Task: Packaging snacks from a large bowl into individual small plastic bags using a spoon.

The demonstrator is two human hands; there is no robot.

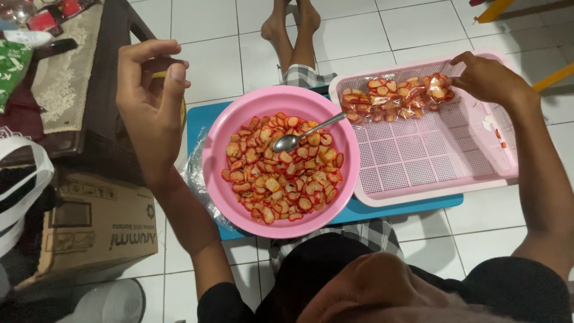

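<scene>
From the head camera I looked straight down on a seated person's lap and the tiled floor. The right hand point(487, 78) was stretched out to the far corner of the pink perforated tray point(418, 161), its fingers closed on the end of a row of small clear packets of red-rimmed chips point(394, 96). The row lay along the tray's far edge, its long axis running left to right, the held end pointing toward the tray's right wall. The left hand point(149, 101) was raised beside the dark table point(107, 72), fingers curled loosely with thumb and forefinger drawn near each other — whether it pinched anything I could not tell; something yellowish showed behind it.

Between the hands sat the pink bowl point(281, 161), heaped with loose chips, a metal spoon point(305, 134) lying in it with its handle pointing up and right toward the tray. Bowl and tray touched, both resting on a blue board point(394, 209). Crumpled clear plastic point(197, 173) lay just left of the bowl, and a cardboard box point(95, 221) stood on the floor at the left.

My worry was the packet row — held by one end only, it could sag or pull apart if lifted. The spoon's handle overhung the bowl's rim, so a passing wrist could tip it and scatter chips.
</scene>
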